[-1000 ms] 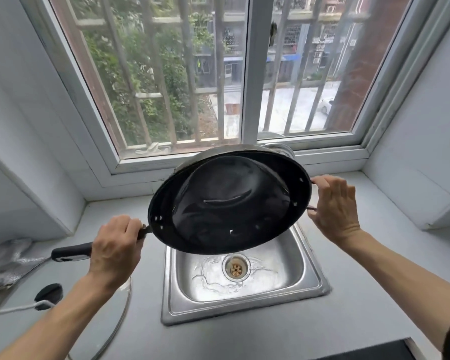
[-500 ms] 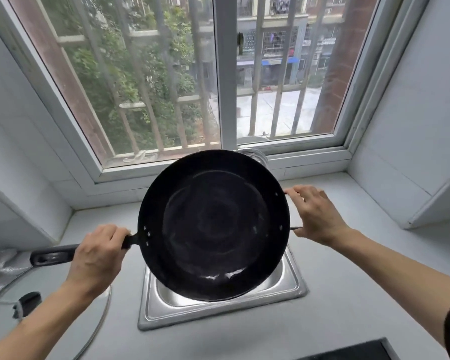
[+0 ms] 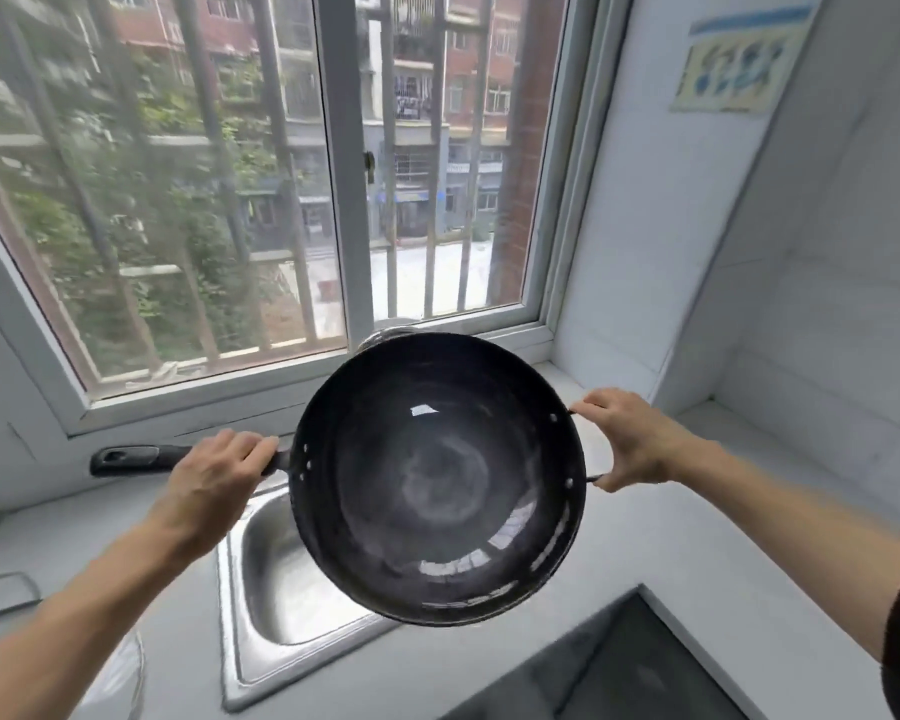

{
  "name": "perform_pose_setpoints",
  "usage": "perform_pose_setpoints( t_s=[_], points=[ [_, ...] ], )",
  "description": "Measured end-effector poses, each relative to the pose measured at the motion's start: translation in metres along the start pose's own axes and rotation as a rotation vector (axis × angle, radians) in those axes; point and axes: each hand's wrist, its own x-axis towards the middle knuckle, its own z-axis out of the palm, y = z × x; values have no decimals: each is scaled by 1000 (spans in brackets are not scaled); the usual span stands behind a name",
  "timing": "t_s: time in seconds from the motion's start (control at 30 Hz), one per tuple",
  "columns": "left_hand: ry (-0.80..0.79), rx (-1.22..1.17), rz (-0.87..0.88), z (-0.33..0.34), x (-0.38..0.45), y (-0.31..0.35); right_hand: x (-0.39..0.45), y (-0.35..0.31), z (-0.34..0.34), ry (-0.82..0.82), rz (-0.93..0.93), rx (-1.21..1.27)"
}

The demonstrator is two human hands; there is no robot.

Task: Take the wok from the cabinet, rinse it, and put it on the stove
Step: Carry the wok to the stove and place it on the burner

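Both hands hold the wok (image 3: 440, 480) in the air above the sink (image 3: 276, 579). The left hand (image 3: 214, 485) has its fingers wrapped round the long handle (image 3: 131, 458). The right hand (image 3: 630, 441) grips the small side handle with curled fingers.

Wok (image 3: 440, 480) black, glossy; sink (image 3: 276, 579) silver; stove (image 3: 640, 672) black.

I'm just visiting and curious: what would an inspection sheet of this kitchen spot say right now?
Surface: pale counter with a steel sink set into it.
Job's things: black wok held in the air over the sink, inside facing the camera; dark stove at lower right.
Clutter: glass lid at lower left.
Hands: left hand grips the long handle; right hand grips the small side handle.
Cables: a cord on the left counter.
Surroundings: barred window, tiled walls, poster at upper right.
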Motion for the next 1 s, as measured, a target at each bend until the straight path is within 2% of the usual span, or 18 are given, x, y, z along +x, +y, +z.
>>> perform_pose_setpoints(
  t_s=[0.23, 0.5, 0.73, 1.0],
  points=[
    [-22, -159, 243, 7, 30, 69, -135, 21, -22, -163, 232, 15],
    [-32, -310, 520, -23, 66, 212, -341, 36, -36, -227, 540, 69],
    [13, -408, 777, -66, 72, 386, -554, 26, -53, -221, 795, 149],
    [53, -488, 1026, -141, 20, 607, -803, 8, -60, -231, 1060, 208]
  ],
)
